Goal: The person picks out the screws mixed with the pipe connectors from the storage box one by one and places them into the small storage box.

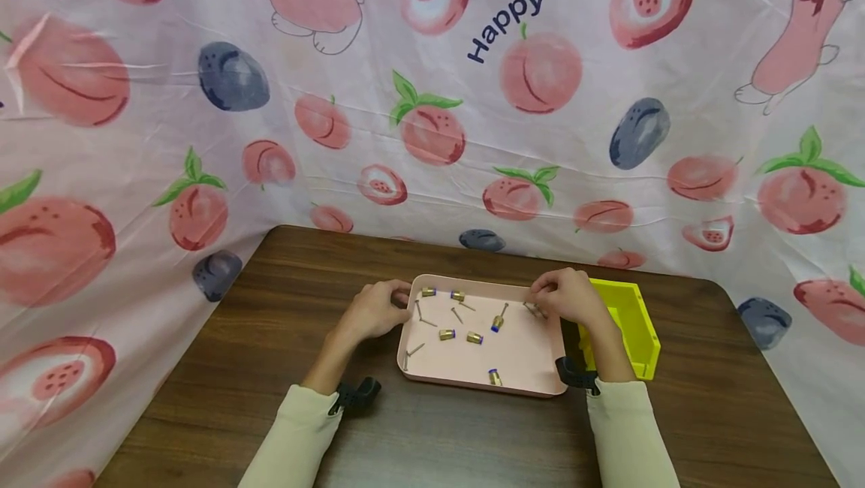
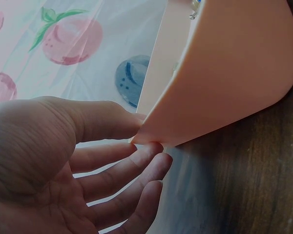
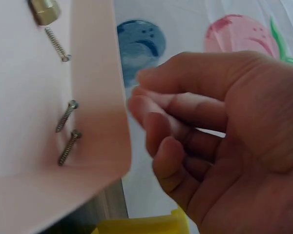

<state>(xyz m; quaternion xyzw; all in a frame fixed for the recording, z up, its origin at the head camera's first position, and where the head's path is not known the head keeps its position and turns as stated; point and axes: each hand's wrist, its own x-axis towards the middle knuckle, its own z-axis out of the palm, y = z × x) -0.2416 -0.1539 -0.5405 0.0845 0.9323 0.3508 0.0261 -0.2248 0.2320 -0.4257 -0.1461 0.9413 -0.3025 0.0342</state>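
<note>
A pale pink tray (image 1: 459, 360) holds several silver screws (image 3: 67, 117) and several brass fittings (image 1: 474, 338) with blue ends. My left hand (image 1: 372, 313) pinches the tray's left end in the left wrist view, thumb on the inner side of the wall, fingertips against the outer side. Around the far right corner is my right hand (image 1: 568, 296), its fingers loosely bent. In the right wrist view its thumb and index tips lie close together beside the rim, and no item shows between them. Some screws lie inside near that corner.
Right of the tray, partly behind my right forearm, stands a yellow bin (image 1: 631, 315). Both stand on a dark wooden table (image 1: 716, 398). A fruit-print cloth (image 1: 432, 203) hangs behind the table and along its sides.
</note>
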